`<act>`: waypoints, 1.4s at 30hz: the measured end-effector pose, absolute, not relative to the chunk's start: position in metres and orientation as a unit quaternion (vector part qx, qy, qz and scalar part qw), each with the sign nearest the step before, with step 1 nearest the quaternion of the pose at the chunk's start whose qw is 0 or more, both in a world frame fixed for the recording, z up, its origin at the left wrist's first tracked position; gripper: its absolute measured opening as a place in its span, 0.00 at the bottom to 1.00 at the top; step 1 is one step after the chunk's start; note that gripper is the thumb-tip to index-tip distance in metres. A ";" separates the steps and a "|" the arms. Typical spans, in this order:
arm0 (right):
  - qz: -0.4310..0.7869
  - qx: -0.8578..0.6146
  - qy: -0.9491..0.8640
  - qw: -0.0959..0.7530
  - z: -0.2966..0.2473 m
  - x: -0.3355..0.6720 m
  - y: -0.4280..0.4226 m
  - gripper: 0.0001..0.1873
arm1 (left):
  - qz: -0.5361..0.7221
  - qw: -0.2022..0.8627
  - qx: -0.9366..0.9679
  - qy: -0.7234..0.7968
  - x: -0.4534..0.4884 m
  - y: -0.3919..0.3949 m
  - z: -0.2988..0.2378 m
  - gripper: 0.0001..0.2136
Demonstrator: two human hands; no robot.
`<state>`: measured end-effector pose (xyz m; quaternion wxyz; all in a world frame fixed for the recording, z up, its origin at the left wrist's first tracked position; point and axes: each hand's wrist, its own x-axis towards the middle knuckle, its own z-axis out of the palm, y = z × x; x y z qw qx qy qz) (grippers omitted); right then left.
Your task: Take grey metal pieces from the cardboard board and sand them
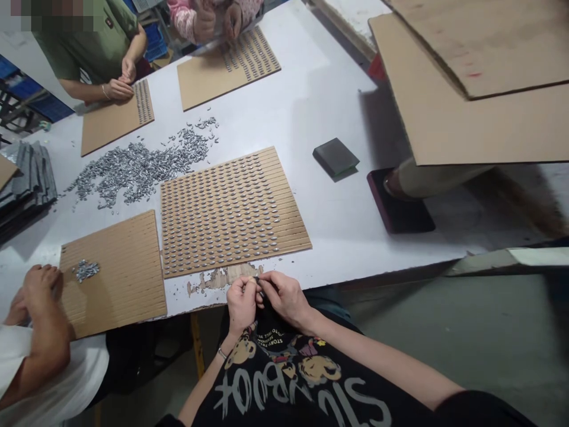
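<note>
A white table point(320, 222) stretches ahead of the hands, its near edge just beside them. On it, directly in front and reaching mostly to the left, lies a slotted cardboard panel point(292, 230), flat, its long axis running crosswise to the wearer, with the right end angled slightly away from the body. The hands are apart from this panel, just short of the right half of its near edge; the right hand point(284, 298) is the nearer to the bare slots at the right end, the left hand point(242, 301) to the filled portion. To the left of the hands, beside the first panel, lies a neighbouring panel point(124, 281) with a small pile on it. Ahead and to the left, past the far left corner of the first panel, spreads a loose heap of metal pieces point(142, 169). Both hands are raised and drawn together, thumbs and forefingers narrowed to a pinch, the tips meeting about a small dark piece point(256, 279); its exact shape cannot be told. Smallest are the slender metal slivers point(220, 214), set in regular rows over most of the panel.
</note>
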<state>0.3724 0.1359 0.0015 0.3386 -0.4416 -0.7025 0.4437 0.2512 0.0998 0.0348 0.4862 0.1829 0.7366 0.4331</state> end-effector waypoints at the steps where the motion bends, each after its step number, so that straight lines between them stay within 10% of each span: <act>1: 0.444 -0.446 -0.700 0.337 0.002 0.372 0.136 0.09 | 0.432 0.486 0.183 0.737 0.251 0.100 0.034 0.13; 42: 0.437 -0.449 -0.701 0.340 0.002 0.371 0.135 0.09 | 0.445 0.502 0.178 0.720 0.248 0.097 0.029 0.11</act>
